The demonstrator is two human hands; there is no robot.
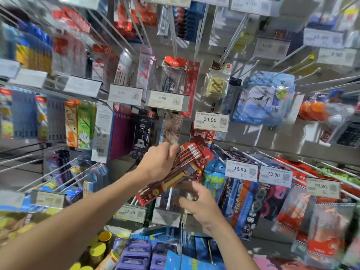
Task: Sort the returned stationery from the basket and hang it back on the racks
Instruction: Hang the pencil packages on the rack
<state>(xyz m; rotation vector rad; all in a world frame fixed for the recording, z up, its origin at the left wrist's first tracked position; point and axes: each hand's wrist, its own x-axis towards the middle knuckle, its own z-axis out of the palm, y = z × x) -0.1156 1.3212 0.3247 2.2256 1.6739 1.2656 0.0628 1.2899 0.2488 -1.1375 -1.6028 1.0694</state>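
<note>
Red pencil pack is gripped by the left hand, tilted, just in front of the racks, below the 14.90 price tag | right hand is held loose beneath, nothing grasped | risk: with a tilted one-handed hold, the pack may be mis-hung or dropped.

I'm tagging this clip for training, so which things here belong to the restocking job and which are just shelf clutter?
In the job: left hand gripping the red pencil pack; right hand open just below it; the 14.90 tag with matching red packs under it, likely its place.
Just there: calculator; blue card pouch; yellow-lidded jars; 16.50 tag.
</note>
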